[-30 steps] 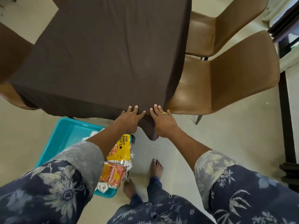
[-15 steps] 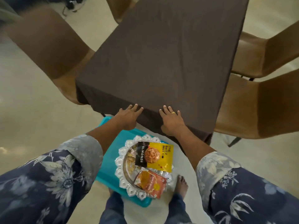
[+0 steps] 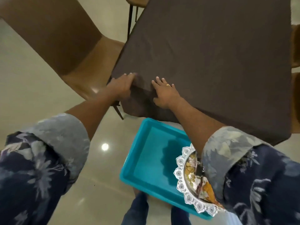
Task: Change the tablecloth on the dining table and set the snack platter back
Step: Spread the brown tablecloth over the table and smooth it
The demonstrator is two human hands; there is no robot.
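Note:
A dark brown tablecloth [image 3: 211, 54] covers the dining table and hangs over its near edge. My left hand [image 3: 120, 86] clasps the cloth at the table's near-left corner, fingers together on top. My right hand [image 3: 164, 93], wearing a ring, lies flat on the cloth just right of that corner with fingers spread. The snack platter [image 3: 180, 184], silver with a scalloped rim, sits low at the right inside a teal tray [image 3: 146, 159]. It carries snack packets [image 3: 206, 190], and my right sleeve hides most of it.
A brown chair [image 3: 65, 46] stands close to the table's left side, its seat beside the corner. Parts of other brown chairs [image 3: 296, 46] show at the right edge. The teal tray rests below the table's near edge, over a glossy tiled floor [image 3: 32, 95].
Both hands have slid left along the table's near edge from the right corner to the left corner, and my view followed. The left hand now wraps the corner instead of lying flat.

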